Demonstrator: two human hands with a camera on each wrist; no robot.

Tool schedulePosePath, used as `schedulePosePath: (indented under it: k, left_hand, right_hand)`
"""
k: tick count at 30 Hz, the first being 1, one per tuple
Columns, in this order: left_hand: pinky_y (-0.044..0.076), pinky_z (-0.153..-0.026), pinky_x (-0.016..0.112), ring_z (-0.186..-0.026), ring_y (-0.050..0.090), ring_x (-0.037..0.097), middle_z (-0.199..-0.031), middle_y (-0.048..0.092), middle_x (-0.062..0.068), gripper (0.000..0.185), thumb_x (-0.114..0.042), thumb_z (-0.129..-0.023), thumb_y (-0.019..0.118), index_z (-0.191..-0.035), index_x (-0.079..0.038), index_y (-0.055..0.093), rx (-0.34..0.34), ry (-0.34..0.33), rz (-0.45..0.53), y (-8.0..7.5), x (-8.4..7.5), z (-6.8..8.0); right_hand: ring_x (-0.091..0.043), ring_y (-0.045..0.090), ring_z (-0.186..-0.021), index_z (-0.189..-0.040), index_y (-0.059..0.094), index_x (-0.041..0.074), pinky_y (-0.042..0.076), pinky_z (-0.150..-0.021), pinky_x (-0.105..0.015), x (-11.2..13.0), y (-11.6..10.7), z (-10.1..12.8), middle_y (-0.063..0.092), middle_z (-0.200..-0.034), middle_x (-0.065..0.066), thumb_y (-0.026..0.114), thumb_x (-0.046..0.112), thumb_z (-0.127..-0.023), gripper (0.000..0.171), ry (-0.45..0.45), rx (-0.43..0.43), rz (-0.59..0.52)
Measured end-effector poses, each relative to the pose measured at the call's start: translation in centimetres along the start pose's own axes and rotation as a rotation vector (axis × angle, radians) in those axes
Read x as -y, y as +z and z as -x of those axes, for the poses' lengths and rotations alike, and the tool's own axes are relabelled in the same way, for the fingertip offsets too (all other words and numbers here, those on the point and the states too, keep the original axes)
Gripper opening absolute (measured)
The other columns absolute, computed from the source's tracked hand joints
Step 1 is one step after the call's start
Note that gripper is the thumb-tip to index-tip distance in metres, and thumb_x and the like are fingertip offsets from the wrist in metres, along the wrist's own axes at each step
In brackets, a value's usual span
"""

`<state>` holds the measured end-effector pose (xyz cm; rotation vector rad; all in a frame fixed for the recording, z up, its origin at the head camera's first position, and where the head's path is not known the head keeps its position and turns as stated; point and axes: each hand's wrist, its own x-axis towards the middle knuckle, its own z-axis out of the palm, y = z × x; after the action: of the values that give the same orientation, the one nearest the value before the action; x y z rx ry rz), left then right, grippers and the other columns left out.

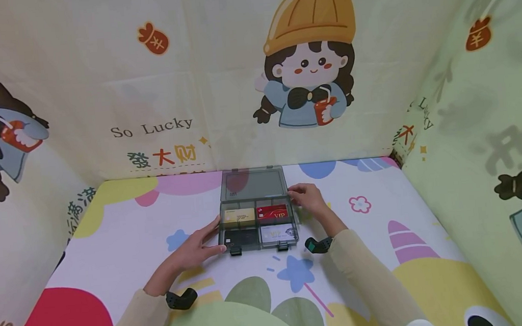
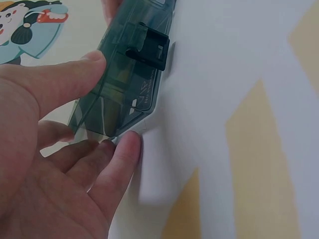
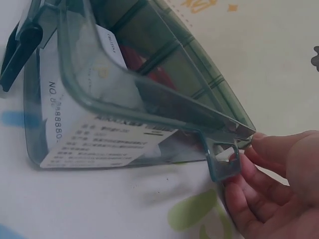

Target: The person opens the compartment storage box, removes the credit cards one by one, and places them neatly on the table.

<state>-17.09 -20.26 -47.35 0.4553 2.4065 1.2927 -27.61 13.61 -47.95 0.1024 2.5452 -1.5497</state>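
Note:
A translucent grey-green plastic storage box [image 1: 257,224] lies on the table with its lid [image 1: 253,184] folded back. Four compartments hold cards: a gold card [image 1: 239,216], a red VIP card [image 1: 272,212], a black card [image 1: 244,237] and a white card [image 1: 278,233]. My left hand [image 1: 193,247] holds the box's near left corner, thumb towards the front and fingers along the side. At the far right corner, by the hinge, my right hand [image 1: 310,199] pinches the box edge between thumb and fingers. A printed label [image 3: 107,139] shows on the side wall.
Two latches, one [image 1: 235,251] left and one [image 1: 283,245] right, hang at the front. The tabletop cloth [image 1: 134,244] has coloured cartoon prints. Printed fabric walls [image 1: 218,84] stand behind and at both sides, close beyond the lid.

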Motion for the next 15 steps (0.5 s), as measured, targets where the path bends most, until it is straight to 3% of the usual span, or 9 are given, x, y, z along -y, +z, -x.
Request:
schedulePosePath:
  k: [15]
  left_hand:
    - [0.043, -0.105, 0.052, -0.145, 0.029, 0.036, -0.161, 0.022, 0.014, 0.087, -0.026, -0.089, 0.071, -0.156, -0.014, 0.016, -0.032, -0.007, 0.039, 0.3, 0.1, -0.4]
  right_hand:
    - [-0.023, 0.068, -0.097, -0.121, 0.066, 0.008, 0.057, -0.082, -0.032, -0.1, -0.5, 1.3, 0.068, -0.116, -0.014, 0.058, 0.027, -0.097, 0.032, 0.001, 0.012, -0.031]
